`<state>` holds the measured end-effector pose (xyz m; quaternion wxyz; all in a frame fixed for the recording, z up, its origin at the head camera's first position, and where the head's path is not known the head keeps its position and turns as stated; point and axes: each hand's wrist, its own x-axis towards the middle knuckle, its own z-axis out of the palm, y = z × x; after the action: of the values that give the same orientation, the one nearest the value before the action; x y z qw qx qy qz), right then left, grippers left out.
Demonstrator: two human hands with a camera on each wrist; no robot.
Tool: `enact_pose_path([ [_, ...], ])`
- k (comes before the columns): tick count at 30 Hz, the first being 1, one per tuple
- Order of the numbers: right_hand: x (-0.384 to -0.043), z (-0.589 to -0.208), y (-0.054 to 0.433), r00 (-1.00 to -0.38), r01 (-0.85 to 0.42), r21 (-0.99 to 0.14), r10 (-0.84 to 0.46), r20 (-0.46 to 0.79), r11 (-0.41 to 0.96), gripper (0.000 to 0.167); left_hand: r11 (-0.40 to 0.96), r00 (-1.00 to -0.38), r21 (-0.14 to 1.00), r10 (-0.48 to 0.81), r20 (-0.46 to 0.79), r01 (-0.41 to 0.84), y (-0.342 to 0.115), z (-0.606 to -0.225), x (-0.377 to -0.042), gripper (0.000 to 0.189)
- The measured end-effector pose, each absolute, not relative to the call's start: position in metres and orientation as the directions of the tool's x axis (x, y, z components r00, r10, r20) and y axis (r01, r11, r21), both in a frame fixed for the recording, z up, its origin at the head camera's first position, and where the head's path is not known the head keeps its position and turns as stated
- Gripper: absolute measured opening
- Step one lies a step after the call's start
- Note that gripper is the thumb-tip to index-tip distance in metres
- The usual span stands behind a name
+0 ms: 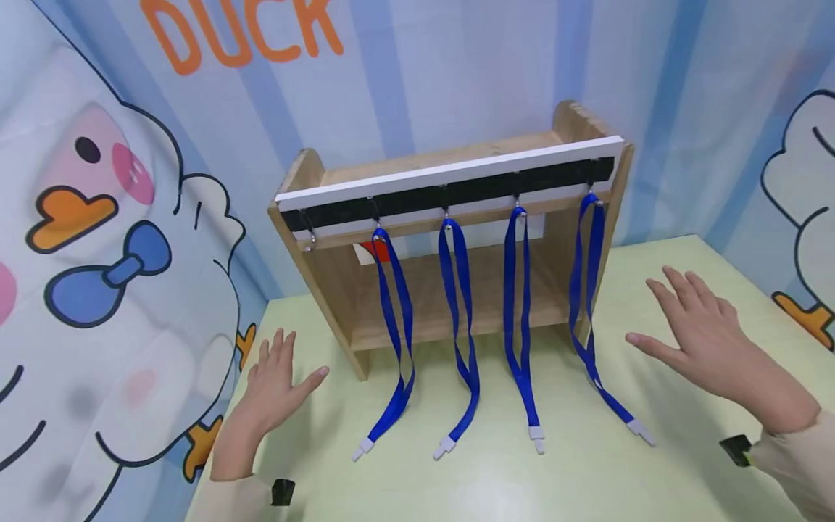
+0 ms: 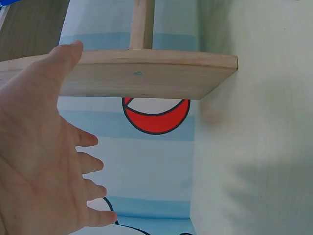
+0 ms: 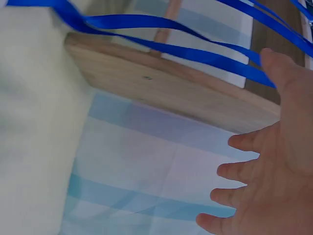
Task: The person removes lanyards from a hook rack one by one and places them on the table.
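A wooden rack (image 1: 457, 290) stands on the table, with a white and black strip of hooks along its top front. Several blue lanyards hang from the hooks; the leftmost lanyard (image 1: 406, 304) and the rightmost lanyard (image 1: 593, 254) trail their white clips onto the tabletop. The far-left hook (image 1: 309, 235) carries nothing. My left hand (image 1: 270, 391) is spread beside the rack's left side, fingers straight, holding nothing. To the right of the rack, my right hand (image 1: 704, 341) is also spread and holds nothing. In the right wrist view, a lanyard (image 3: 195, 54) passes near my right thumb.
The pale yellow-green table (image 1: 496, 486) runs under the rack. Behind it hangs a blue striped cloth (image 1: 457, 65) with orange lettering. A large printed duck (image 1: 117, 290) covers the left side, and another printed figure (image 1: 809, 167) shows at the right.
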<state>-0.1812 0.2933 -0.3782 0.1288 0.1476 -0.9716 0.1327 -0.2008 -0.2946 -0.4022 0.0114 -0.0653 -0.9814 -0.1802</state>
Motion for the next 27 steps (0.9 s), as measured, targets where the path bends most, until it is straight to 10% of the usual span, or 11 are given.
enact_pose_path([
  [27, -0.218, -0.268, 0.222, -0.775, -0.445, -0.388, -0.13, 0.619, 0.807, 0.026, 0.651, -0.982, 0.737, 0.068, 0.177, 0.179, -0.241, -0.365, -0.229, 0.062],
])
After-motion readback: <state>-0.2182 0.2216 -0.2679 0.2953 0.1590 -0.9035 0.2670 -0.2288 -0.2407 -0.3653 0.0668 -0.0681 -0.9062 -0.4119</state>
